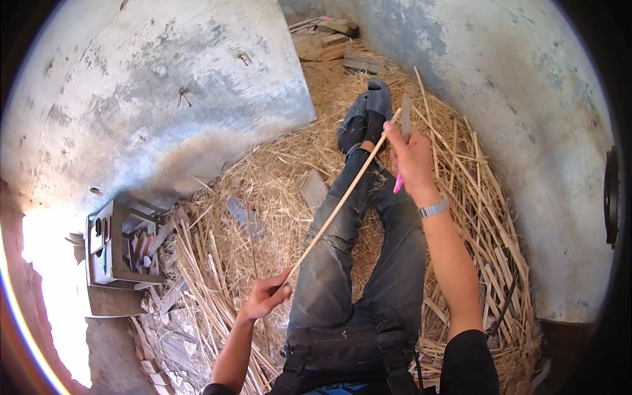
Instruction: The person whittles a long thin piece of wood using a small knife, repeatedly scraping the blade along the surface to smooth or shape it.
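A long, thin, pale wooden stick (342,203) slants across my outstretched legs. Its lower end is pinched in my left hand (264,297), beside my left knee. My right hand (413,161), beyond my knees and near my feet, is closed round a knife (405,117). The knife's blade points away from me, and its pink handle shows below the fist. My right thumb lies against the far end of the stick, close to the blade. Whether the blade's edge touches the stick, I cannot tell.
Straw and shavings (276,178) cover the floor. Many split sticks (490,224) lie along the right wall, with another bundle (207,289) at my left. A small wooden cabinet (122,243) stands by the left wall. Bricks and boards (336,29) are piled at the back.
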Available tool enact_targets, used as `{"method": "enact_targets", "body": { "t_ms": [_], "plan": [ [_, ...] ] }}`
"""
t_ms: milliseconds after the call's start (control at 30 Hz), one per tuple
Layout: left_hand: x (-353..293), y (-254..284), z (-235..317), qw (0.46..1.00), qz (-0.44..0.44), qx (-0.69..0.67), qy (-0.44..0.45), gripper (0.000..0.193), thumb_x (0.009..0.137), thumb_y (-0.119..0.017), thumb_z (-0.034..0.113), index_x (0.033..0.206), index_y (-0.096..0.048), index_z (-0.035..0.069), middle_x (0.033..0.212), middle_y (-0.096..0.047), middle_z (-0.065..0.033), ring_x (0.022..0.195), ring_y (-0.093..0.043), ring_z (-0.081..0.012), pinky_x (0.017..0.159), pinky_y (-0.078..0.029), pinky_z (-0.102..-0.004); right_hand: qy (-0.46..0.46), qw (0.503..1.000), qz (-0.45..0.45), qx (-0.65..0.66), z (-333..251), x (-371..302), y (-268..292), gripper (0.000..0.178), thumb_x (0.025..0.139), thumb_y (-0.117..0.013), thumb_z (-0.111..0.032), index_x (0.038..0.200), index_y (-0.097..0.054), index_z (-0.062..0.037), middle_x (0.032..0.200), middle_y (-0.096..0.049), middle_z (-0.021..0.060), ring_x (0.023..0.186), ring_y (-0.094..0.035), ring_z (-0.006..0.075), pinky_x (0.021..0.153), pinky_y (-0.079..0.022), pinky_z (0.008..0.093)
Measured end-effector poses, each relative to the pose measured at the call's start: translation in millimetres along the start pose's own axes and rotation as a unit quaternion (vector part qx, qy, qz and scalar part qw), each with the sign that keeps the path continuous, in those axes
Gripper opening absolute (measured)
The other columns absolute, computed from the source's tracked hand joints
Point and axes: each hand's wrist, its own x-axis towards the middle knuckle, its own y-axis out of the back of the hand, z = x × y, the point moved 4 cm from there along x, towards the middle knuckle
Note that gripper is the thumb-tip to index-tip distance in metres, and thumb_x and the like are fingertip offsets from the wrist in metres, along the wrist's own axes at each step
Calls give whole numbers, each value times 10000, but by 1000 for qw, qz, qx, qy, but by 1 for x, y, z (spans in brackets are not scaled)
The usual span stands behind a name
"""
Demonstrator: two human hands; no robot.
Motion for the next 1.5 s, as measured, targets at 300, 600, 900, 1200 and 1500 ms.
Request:
{"method": "enact_targets", "body": {
  "t_ms": [300,600,900,1200,1500],
  "plan": [
    [52,-56,-11,974,-23,-134,179,516,1115,-543,187,1608,-417,96,657,-370,84,517,-344,-28,467,-269,-221,183,917,-199,-295,94,-120,-49,383,1105,-465,-310,949,-632,-2,813,-633,256,754,-638,446,706,-509,504],
    [40,-51,-47,948,7,-201,247,477,1128,-508,192,1598,-449,135,652,-311,93,503,-285,-30,452,-240,-224,161,838,-257,-453,140,-164,-53,406,1079,-503,-421,956,-624,-54,695,-656,223,626,-669,424,575,-531,548],
    [8,-28,-37,980,13,-20,197,487,1095,-563,163,1571,-489,88,653,-427,83,554,-379,-27,503,-309,-232,149,802,-263,-515,134,-143,-57,480,1085,-462,-456,874,-643,-64,615,-649,196,554,-665,412,494,-521,535],
    [-75,-9,-30,971,41,128,199,475,1066,-610,187,1504,-550,12,694,-517,64,649,-468,-26,572,-398,-242,165,773,-200,-580,137,-61,-22,519,1095,-443,-456,829,-636,-54,635,-660,207,566,-670,407,517,-535,530],
    [-80,-12,-42,974,34,70,213,476,1087,-581,169,1530,-516,7,699,-485,79,622,-423,-20,554,-363,-232,113,785,-126,-595,139,-55,-4,476,1092,-453,-420,846,-627,-51,649,-677,218,598,-696,415,548,-557,543]
  ]
}}
